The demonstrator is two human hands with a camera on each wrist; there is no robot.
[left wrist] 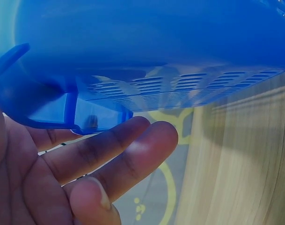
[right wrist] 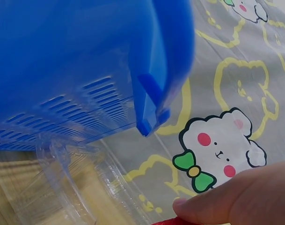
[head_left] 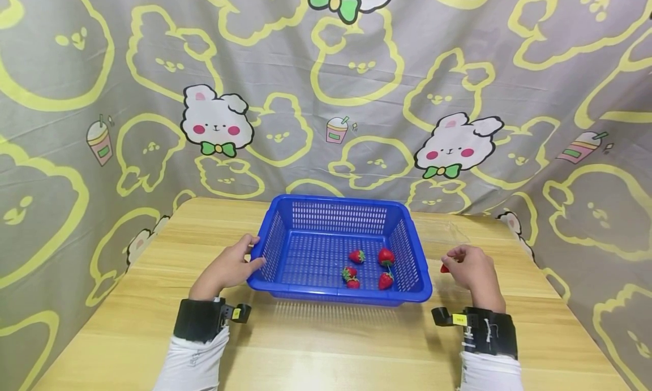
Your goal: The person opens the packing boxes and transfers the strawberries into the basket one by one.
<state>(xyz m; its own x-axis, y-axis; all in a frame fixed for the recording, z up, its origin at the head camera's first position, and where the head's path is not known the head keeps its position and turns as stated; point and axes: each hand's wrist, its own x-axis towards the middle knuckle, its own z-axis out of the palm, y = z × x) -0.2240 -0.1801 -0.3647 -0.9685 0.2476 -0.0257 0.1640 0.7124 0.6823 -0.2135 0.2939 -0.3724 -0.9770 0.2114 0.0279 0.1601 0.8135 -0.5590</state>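
A blue plastic basket (head_left: 331,295) with slotted walls stands on the table, several red strawberries with green leaves lying on its floor, among them one strawberry (head_left: 385,280) near the right front. My left hand (head_left: 231,265) holds the basket's left rim, thumb over the edge; in the left wrist view other fingers (left wrist: 151,140) extend loosely beneath the rim. Just outside the basket's right side, my right hand (head_left: 471,269) pinches a strawberry (head_left: 445,269) between thumb and fingers. Only a red sliver of that strawberry (right wrist: 172,221) shows in the right wrist view.
A clear plastic container (head_left: 443,232) lies on the wooden table (head_left: 311,351) behind the right hand, close beside the basket. Grey patterned cloth (head_left: 285,57) hangs behind the table and along its sides.
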